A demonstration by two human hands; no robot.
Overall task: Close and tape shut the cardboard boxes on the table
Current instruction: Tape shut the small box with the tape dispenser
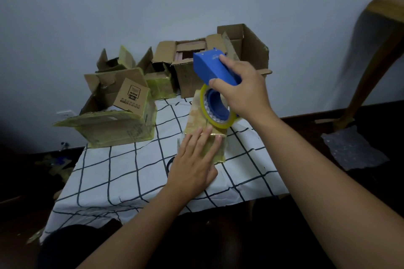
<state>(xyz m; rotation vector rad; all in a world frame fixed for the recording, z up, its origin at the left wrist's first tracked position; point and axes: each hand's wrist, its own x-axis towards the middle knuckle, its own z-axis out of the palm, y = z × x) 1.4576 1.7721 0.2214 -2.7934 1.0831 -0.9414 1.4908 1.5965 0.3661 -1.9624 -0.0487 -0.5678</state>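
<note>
A small cardboard box point(204, 129) sits near the middle of the table point(122, 172). It is brown and shiny, because yellowish tape covers most of it. Its top looks closed.

The left hand point(193, 166) lies flat on the near end of the small box, with its fingers straight, and presses down. The right hand point(242, 87) is above the far end of the box. Its fingers curl around a blue tape dispenser point(213, 67). The yellow tape roll point(218, 109) on the dispenser touches the top of the box.

A white cloth with dark lines covers the table. Behind the small box stand more boxes with open flaps: a taped box point(115, 120) on the left and a big open box point(218, 61) at the back. A wooden chair point(376, 54) stands on the right.
</note>
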